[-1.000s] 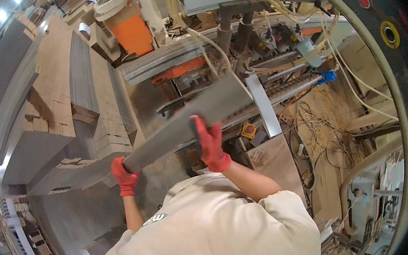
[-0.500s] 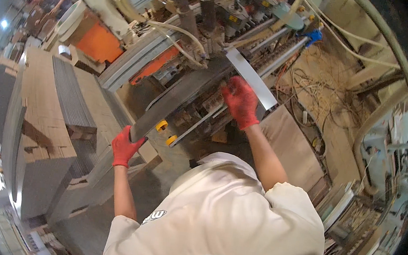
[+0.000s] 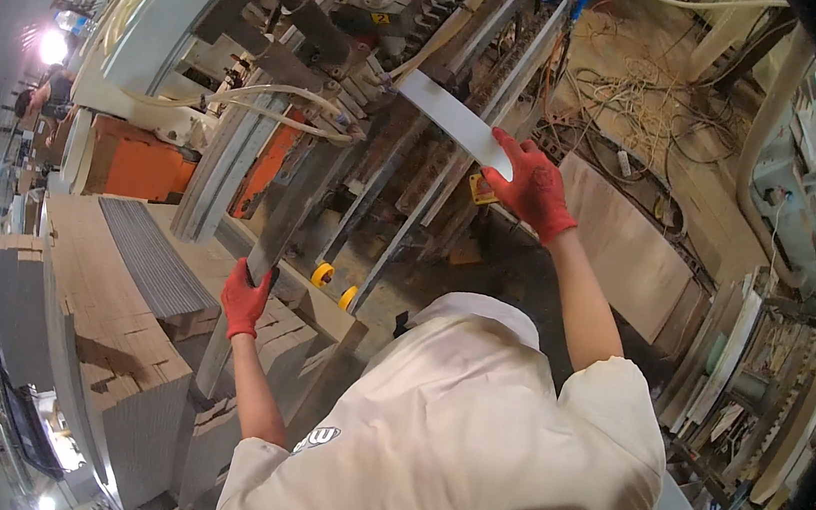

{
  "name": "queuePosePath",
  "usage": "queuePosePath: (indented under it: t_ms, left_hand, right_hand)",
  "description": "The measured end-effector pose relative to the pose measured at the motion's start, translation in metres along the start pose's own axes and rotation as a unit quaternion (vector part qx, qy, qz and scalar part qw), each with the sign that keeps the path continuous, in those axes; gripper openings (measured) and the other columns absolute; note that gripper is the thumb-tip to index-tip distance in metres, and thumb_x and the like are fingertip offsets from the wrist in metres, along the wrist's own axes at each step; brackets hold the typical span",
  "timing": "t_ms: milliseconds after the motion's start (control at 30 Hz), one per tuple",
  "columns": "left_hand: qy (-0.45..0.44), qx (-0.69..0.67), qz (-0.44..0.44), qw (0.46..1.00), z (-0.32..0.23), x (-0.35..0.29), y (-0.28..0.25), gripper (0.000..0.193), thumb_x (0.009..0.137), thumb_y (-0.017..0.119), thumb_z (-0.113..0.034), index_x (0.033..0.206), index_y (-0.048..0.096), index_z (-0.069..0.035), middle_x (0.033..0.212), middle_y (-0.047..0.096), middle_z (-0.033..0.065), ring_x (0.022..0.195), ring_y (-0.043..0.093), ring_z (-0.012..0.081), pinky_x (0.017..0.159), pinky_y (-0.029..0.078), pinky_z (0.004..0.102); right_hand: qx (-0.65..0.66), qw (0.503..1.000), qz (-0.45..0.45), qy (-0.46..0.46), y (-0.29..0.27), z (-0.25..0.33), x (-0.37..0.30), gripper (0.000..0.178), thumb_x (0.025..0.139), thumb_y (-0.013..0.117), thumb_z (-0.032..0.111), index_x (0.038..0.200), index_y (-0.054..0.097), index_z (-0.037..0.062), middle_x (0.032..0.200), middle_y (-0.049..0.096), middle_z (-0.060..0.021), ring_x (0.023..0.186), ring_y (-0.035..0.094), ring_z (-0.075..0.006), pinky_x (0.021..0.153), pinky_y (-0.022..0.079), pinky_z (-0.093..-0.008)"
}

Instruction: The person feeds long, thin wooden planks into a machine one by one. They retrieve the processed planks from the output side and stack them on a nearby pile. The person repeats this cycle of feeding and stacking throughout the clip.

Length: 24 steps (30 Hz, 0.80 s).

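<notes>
My left hand [image 3: 244,299], in a red glove, grips the near end of a long dark grey board [image 3: 295,207]. The board slopes away from me, its far part under the machine's heads. Farther right, my right hand [image 3: 536,189], also red-gloved, is at the near end of a flat white strip [image 3: 454,119]. Its fingers lie on either side of that end, and the palm's contact is hidden. The strip's other end reaches the machine's cylinders and hoses [image 3: 345,97].
Stacks of grey-brown boards [image 3: 118,323] stand left of my left hand. Metal rails [image 3: 400,234] with yellow round ends [image 3: 323,275] run between my arms. At right lie a brown panel [image 3: 621,244] and tangled cables among shavings [image 3: 646,111]. An orange machine part [image 3: 132,163] is far left.
My right hand has moved from beside the dark board's far part to the white strip's near end. My left hand stays on the board. The whole view has shifted and turned.
</notes>
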<state>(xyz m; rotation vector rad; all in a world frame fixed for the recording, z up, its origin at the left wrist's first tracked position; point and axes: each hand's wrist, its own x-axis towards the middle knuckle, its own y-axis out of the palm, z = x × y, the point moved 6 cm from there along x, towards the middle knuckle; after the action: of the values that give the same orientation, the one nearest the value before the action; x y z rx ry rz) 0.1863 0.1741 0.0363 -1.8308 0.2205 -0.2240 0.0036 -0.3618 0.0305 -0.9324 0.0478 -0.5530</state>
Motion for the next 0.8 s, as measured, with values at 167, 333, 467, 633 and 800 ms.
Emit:
queuePosePath:
  t_ms: [167, 333, 467, 633, 800]
  left_hand:
    - [0.013, 0.012, 0.005, 1.000, 0.009, 0.003, 0.005, 0.050, 0.090, 0.078, -0.048, 0.114, 0.068, -0.006, 0.102, 0.076, 0.0163, 0.095, 0.073, 0.0382, 0.078, 0.054, 0.0454]
    - [0.020, 0.007, 0.010, 1.000, 0.003, 0.006, 0.007, 0.046, 0.090, 0.079, -0.042, 0.115, 0.066, -0.006, 0.100, 0.075, 0.0176, 0.096, 0.072, 0.0410, 0.078, 0.055, 0.0484]
    - [0.056, -0.018, 0.012, 0.998, -0.025, 0.020, 0.012, 0.038, 0.091, 0.078, -0.034, 0.113, 0.063, -0.009, 0.100, 0.074, 0.0200, 0.097, 0.069, 0.0459, 0.078, 0.054, 0.0532]
    - [0.056, 0.035, 0.025, 0.997, -0.022, 0.031, 0.022, 0.036, 0.093, 0.076, -0.036, 0.109, 0.062, -0.007, 0.099, 0.073, 0.0230, 0.097, 0.068, 0.0478, 0.077, 0.054, 0.0550]
    - [0.062, 0.018, 0.017, 0.998, -0.036, 0.033, 0.016, 0.035, 0.092, 0.077, -0.034, 0.108, 0.062, -0.007, 0.100, 0.073, 0.0229, 0.098, 0.069, 0.0469, 0.077, 0.054, 0.0538]
  right_hand:
    - [0.060, 0.998, 0.033, 0.011, 0.013, -0.012, -0.007, 0.067, 0.091, 0.074, 0.043, 0.151, 0.056, 0.0162, 0.122, 0.068, -0.0252, 0.108, 0.069, -0.0434, 0.092, 0.057, -0.0489]
    - [0.051, 0.998, 0.025, 0.007, -0.010, -0.033, -0.019, 0.071, 0.089, 0.076, 0.043, 0.153, 0.055, 0.0204, 0.126, 0.068, -0.0241, 0.111, 0.069, -0.0422, 0.092, 0.057, -0.0483]
    - [0.010, 1.000, 0.011, 0.028, -0.013, -0.029, -0.019, 0.068, 0.087, 0.079, 0.043, 0.150, 0.059, 0.0243, 0.117, 0.069, -0.0200, 0.106, 0.070, -0.0402, 0.090, 0.058, -0.0479]
    - [-0.027, 0.999, -0.018, 0.020, -0.008, -0.019, -0.001, 0.065, 0.085, 0.079, 0.045, 0.146, 0.063, 0.0273, 0.102, 0.067, -0.0163, 0.094, 0.070, -0.0378, 0.080, 0.057, -0.0475]
    - [-0.049, 0.998, -0.048, 0.005, 0.001, -0.020, 0.023, 0.062, 0.085, 0.079, 0.047, 0.144, 0.066, 0.0304, 0.095, 0.064, -0.0155, 0.086, 0.068, -0.0375, 0.073, 0.055, -0.0478]
